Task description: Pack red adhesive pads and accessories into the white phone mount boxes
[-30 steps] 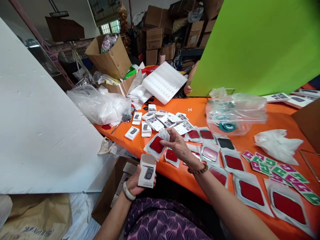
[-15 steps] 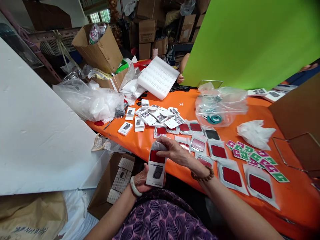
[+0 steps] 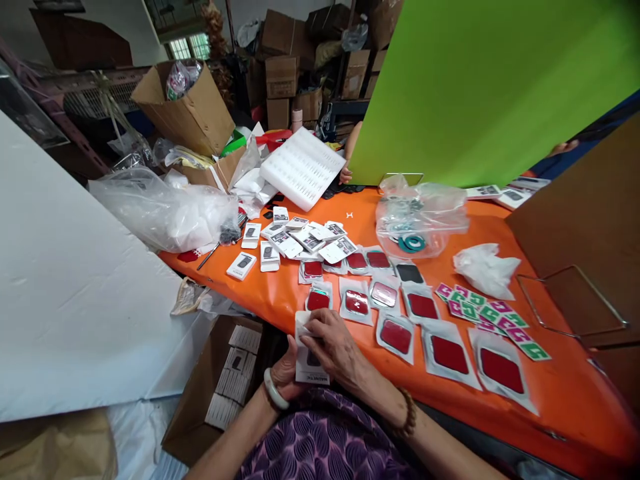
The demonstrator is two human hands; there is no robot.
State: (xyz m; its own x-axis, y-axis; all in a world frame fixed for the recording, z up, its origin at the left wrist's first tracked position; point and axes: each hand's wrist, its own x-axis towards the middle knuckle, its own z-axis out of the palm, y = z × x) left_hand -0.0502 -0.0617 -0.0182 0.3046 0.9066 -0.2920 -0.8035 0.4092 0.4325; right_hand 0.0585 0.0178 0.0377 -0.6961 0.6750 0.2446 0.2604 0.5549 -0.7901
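A white box printed MAGNETIC (image 3: 306, 371) stands upright in front of my body. My left hand (image 3: 286, 371) grips its lower left side. Over the upper part of the box lies my right hand (image 3: 334, 343), its fingers bent against the front and top edge. Past my right fingertips, a red square piece in a pale sleeve (image 3: 318, 300) lies on the orange table (image 3: 270, 290). Several more sleeved pieces, mostly red, spread to the right, such as a large one (image 3: 501, 371). A pile of white boxes (image 3: 310, 239) sits farther back.
An open carton of white boxes (image 3: 187, 413) stands below the table edge. Clear plastic bags (image 3: 165, 210) lie at left, stickers (image 3: 493, 312) at right. Another person's hand (image 3: 345, 175) shows beside a green board (image 3: 480, 87). A wire stand (image 3: 573, 300) is at right.
The red piece that was at the box's open top is no longer visible there. My right hand has moved down over the box front. The view has shifted slightly.
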